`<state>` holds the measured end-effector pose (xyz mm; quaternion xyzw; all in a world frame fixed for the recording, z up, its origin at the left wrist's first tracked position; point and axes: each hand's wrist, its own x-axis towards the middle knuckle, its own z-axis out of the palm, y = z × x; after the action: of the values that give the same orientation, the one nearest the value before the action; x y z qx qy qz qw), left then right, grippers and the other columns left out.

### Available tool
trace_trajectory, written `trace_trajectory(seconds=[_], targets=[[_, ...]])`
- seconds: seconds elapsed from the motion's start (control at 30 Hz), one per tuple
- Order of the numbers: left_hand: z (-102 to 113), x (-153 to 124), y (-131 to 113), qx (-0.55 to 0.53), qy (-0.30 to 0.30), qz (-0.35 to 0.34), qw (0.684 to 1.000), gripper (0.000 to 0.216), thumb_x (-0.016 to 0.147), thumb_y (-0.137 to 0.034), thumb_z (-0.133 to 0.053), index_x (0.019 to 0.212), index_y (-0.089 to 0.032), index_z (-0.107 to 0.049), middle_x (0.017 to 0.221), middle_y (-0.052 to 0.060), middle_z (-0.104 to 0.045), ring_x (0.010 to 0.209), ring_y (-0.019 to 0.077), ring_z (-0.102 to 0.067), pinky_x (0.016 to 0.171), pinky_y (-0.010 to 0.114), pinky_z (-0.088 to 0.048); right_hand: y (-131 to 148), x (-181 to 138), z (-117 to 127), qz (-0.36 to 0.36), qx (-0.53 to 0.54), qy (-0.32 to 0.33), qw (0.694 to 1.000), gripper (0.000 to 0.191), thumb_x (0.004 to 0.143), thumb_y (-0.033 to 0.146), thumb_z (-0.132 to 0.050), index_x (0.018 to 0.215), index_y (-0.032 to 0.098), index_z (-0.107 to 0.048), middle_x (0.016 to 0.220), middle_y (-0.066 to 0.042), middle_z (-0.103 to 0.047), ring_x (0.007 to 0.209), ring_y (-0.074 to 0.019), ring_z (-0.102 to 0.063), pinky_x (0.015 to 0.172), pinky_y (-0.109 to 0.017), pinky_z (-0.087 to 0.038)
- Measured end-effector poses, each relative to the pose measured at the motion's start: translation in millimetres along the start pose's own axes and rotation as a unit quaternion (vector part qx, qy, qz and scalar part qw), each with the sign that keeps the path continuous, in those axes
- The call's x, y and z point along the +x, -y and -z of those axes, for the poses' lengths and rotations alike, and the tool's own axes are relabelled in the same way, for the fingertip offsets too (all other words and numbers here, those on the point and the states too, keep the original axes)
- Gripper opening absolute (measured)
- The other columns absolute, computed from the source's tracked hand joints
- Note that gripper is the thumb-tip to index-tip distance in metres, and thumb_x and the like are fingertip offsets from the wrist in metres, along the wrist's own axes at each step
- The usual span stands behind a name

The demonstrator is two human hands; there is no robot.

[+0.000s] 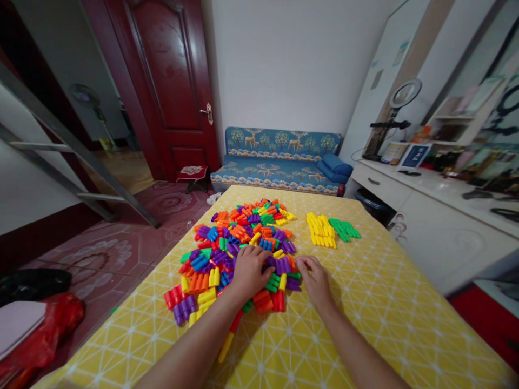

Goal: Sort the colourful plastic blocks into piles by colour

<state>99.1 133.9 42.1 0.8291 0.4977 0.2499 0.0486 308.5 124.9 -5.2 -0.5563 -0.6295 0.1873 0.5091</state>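
With twelve o'clock at the sofa (281,159), the heap of coloured pieces (240,233) is spread at about ten o'clock on the table (389,302). The left hand (250,270) is laid over its near side, fingers bent and thumb parted; whether anything is pinched cannot be told. The right hand (315,278) is held at the heap's three o'clock edge, fingers curled beside an orange piece (291,263) (a grip cannot be confirmed). Yellow pieces (321,229) and green pieces (344,229) are set in separate groups near two o'clock, presumably so that colours are kept apart. Beyond them, a black bin (373,204) is seen; its contents cannot be made out.
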Motion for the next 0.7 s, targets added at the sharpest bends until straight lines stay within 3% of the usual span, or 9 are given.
trace_trajectory(seconds=[0.07, 0.17, 0.33, 0.53, 0.7], targets=[[-1, 0, 1, -0.004, -0.004, 0.001, 1.000, 0.028, 0.080, -0.034, -0.066, 0.108, -0.029, -0.066, 0.106, 0.003, -0.067, 0.106, 0.0261, -0.054, 0.095, 0.041, -0.038, 1, 11, -2, 0.035, -0.005, 0.000, 0.999, 0.027, 0.091, 0.037, -0.048, 0.097, 0.020, -0.067, 0.105, -0.009, -0.066, 0.100, -0.0213, -0.061, 0.088, -0.036, -0.050], [-2, 2, 3, -0.016, -0.008, 0.005, 1.000, 0.026, 0.079, -0.033, -0.067, 0.105, -0.029, -0.067, 0.105, 0.003, -0.068, 0.106, 0.0260, -0.054, 0.095, 0.041, -0.037, 5, 32, -7, 0.080, -0.035, 0.064, 0.994, 0.030, 0.086, 0.021, -0.049, 0.108, 0.022, -0.068, 0.113, -0.007, -0.067, 0.110, -0.0208, -0.057, 0.098, -0.039, -0.045], [-2, 4, 5, -0.036, -0.013, 0.009, 0.999, 0.024, 0.080, -0.030, -0.066, 0.104, -0.028, -0.068, 0.103, 0.003, -0.067, 0.104, 0.0257, -0.054, 0.093, 0.041, -0.038, 11, 56, -18, 0.056, -0.092, 0.174, 0.979, 0.034, 0.078, 0.009, -0.053, 0.102, 0.022, -0.073, 0.107, -0.005, -0.070, 0.104, -0.0196, -0.060, 0.096, -0.036, -0.045], [-1, 3, 4, -0.040, -0.016, 0.006, 0.999, 0.024, 0.082, -0.030, -0.065, 0.106, -0.028, -0.068, 0.104, 0.003, -0.068, 0.101, 0.0259, -0.055, 0.091, 0.041, -0.040, 12, 56, -20, 0.020, -0.122, 0.202, 0.972, 0.025, 0.077, 0.012, -0.057, 0.091, 0.023, -0.074, 0.096, -0.004, -0.068, 0.084, -0.0161, -0.063, 0.077, -0.027, -0.049], [-2, 4, 5, -0.043, -0.014, 0.003, 0.999, 0.024, 0.083, -0.031, -0.064, 0.107, -0.029, -0.068, 0.106, 0.003, -0.068, 0.102, 0.0257, -0.055, 0.090, 0.041, -0.040, 19, 50, -15, 0.036, -0.138, 0.182, 0.973, 0.018, 0.080, 0.012, -0.053, 0.081, 0.021, -0.068, 0.089, -0.003, -0.066, 0.087, -0.0163, -0.061, 0.079, -0.027, -0.046]])
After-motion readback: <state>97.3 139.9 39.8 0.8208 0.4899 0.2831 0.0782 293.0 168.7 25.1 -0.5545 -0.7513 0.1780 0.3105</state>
